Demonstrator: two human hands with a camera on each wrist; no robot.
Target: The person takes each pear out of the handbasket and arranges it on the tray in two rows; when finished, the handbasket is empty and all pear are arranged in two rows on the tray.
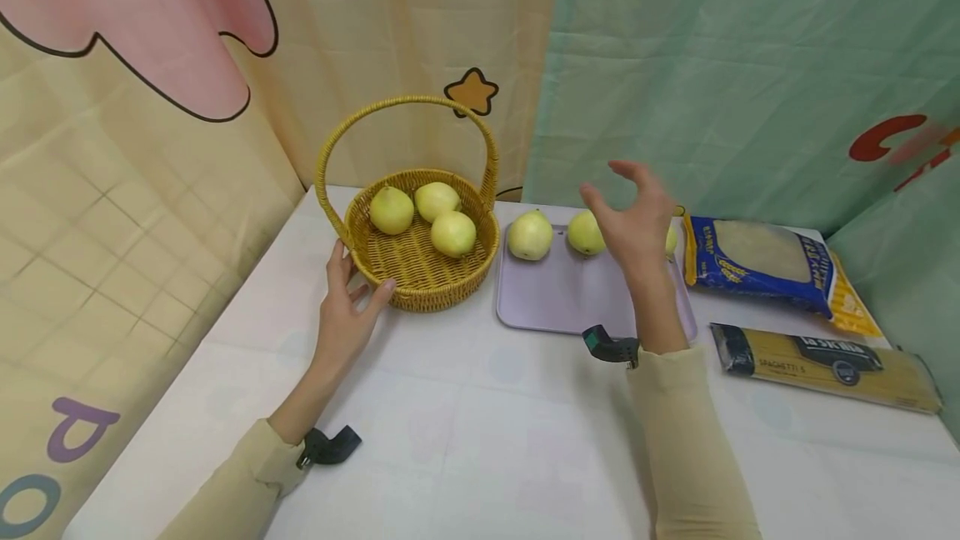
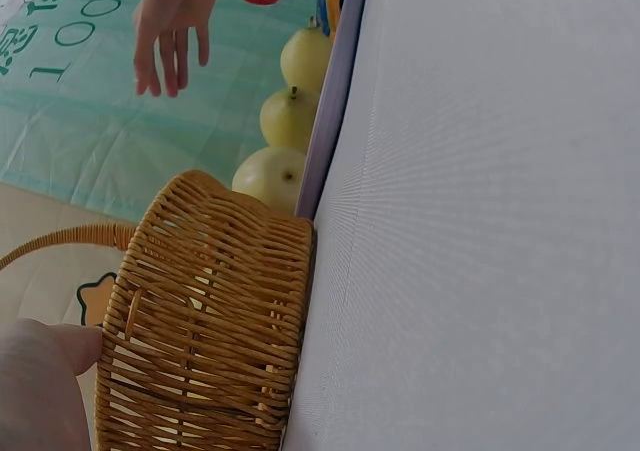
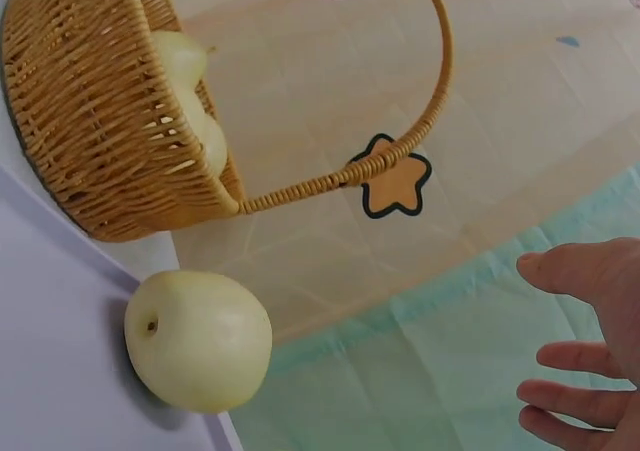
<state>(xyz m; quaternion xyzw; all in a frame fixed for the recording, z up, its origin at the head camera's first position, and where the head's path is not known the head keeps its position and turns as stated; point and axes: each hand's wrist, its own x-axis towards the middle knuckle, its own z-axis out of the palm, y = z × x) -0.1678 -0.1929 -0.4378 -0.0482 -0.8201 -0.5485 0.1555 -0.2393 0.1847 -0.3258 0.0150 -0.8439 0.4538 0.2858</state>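
Note:
A yellow wicker basket with a tall arched handle stands at the back, with three round pale-green pears inside, one at the left. My left hand holds the basket by its left front side, thumb against the wicker near the rim. Over the lilac tray my right hand is raised, thumb and fingers spread apart, with nothing in it. Along the tray's back edge sit three more pears; the left one shows whole, while the right hand and wrist partly cover the others.
Right of the tray lies a blue-and-yellow food packet, with a long spaghetti packet in front of it. Printed curtains hang close behind the white table and along its left side. The basket's handle rises well above its rim.

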